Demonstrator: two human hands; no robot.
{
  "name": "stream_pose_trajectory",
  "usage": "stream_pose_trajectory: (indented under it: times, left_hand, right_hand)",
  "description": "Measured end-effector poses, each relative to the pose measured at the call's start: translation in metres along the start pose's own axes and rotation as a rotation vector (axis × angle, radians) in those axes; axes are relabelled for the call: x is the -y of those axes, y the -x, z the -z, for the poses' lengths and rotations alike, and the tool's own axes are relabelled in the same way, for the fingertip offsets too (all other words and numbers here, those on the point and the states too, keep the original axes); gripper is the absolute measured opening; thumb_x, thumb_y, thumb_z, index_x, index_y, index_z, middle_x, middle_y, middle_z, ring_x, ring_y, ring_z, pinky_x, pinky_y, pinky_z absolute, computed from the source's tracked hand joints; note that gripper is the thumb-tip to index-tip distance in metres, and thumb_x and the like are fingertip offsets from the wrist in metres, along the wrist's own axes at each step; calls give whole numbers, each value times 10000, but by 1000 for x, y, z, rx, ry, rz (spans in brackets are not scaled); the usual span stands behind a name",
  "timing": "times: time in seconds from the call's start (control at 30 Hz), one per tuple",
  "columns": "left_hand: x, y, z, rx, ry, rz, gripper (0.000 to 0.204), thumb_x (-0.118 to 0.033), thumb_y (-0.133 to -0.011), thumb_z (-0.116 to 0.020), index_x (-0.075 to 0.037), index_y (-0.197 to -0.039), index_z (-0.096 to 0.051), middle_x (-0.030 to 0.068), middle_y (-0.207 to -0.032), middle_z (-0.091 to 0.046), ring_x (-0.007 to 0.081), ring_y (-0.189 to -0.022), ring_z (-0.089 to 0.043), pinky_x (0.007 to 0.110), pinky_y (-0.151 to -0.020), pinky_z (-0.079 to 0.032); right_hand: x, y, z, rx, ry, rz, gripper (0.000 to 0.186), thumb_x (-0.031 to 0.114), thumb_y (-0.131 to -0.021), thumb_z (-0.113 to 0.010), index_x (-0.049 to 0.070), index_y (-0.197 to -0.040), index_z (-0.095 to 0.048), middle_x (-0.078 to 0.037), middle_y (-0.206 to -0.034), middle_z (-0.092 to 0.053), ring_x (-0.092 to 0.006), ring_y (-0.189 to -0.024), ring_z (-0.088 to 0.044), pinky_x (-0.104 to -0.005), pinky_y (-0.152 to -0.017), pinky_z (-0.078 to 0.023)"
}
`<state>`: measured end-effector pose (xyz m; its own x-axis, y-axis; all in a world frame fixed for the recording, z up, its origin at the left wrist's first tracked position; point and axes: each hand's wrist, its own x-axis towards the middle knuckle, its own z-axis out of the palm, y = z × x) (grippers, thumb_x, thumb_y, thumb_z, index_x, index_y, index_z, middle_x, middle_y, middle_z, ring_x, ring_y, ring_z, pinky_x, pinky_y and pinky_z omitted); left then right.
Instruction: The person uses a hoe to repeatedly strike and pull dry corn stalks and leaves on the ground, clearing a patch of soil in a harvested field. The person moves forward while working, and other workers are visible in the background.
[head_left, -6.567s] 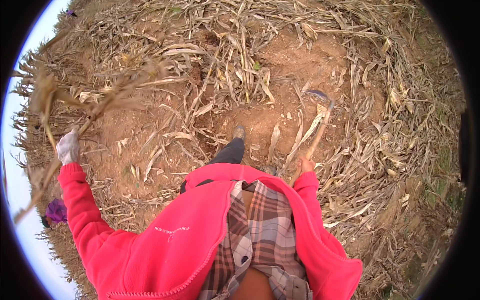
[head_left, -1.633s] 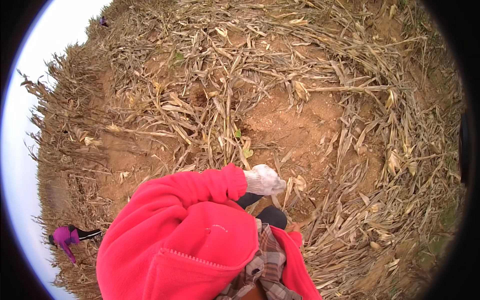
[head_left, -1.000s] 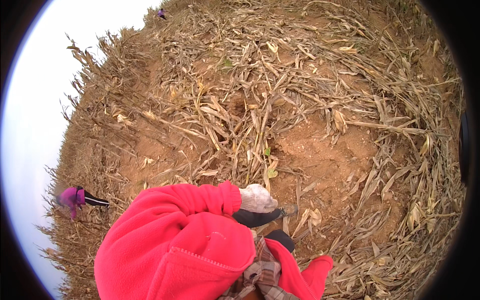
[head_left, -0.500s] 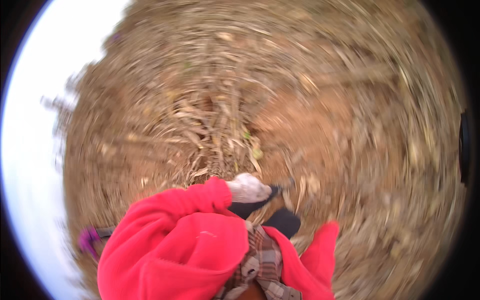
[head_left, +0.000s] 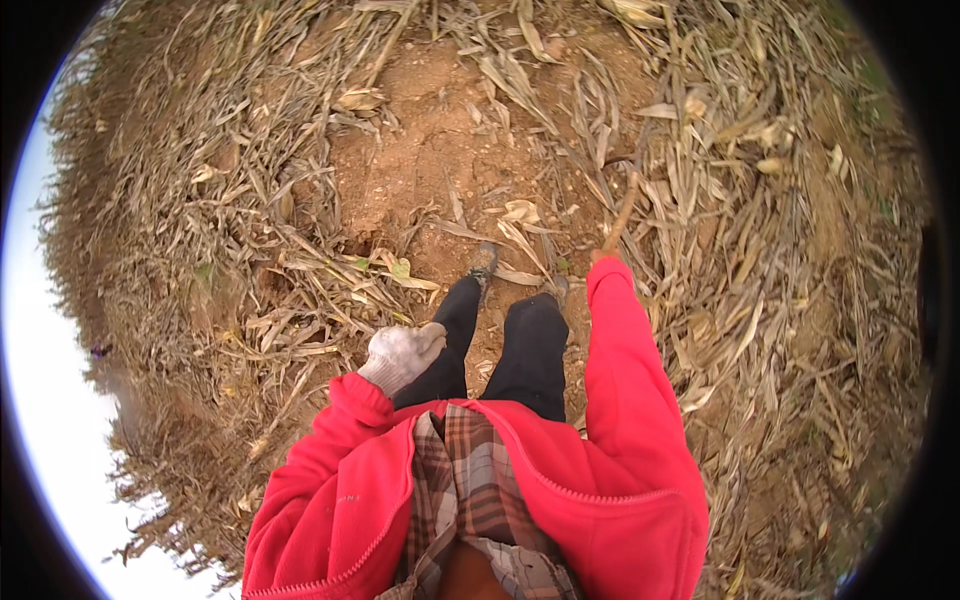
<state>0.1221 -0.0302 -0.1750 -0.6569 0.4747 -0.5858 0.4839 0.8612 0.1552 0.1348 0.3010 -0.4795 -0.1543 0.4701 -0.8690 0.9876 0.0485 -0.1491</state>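
Observation:
My left hand [head_left: 405, 352], in a whitish knit glove, hangs beside my left thigh with its fingers curled closed. Whatever might be inside those fingers is hidden. At the end of my outstretched right arm, my right hand [head_left: 603, 256] is mostly covered by the red sleeve. It is closed around the lower end of a wooden-handled tool [head_left: 623, 212]. The handle points away from me, and a thin dark part at its far end lies over the dry leaves, too indistinct to name.
Dry corn stalks and leaves [head_left: 740, 200] litter the ground to the right and left. Bare reddish soil [head_left: 410, 150] stretches ahead of my feet. My left shoe [head_left: 483, 262] stands among loose husks. Standing dry growth [head_left: 75, 200] rims the field at far left.
The blurred view has steadied and turned over the ground. My gloved left hand has moved left, away from between my legs. My right arm now reaches forward, with the wooden-handled tool visible.

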Motion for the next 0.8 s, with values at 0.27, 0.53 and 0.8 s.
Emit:
stream_pose_trajectory:
  times: [0.27,0.53,0.8]
  left_hand:
    - [22,-24,8,-14,182,-204,256,-345,-852,-524,-167,-1012,-615,138,-763,-647,328,-728,-648,433,-622,-511]
    - [23,-101,-22,-242,-335,-451,679,-457,-753,-607,-55,-1277,-450,171,-1261,-493,368,-1170,-455,476,-1022,-302]
    - [-12,-87,-135,761,360,-437,486,-488,-847,-531,-70,-1089,-584,106,-815,-549,222,-815,-580,351,-719,-434]
  right_hand:
    - [-153,101,2,152,-67,143,327,153,-747,-647,-20,-1023,-621,-145,-723,-629,-264,-614,-615,-395,-559,-470]
    - [-331,354,82,146,-280,24,409,123,-749,-704,-6,-1093,-525,-53,-612,-532,-134,-434,-495,-304,-389,-402]
    - [-371,471,1,54,-916,-249,362,-5,-750,-673,-16,-1068,-499,-23,-603,-506,-109,-412,-458,-262,-372,-367]
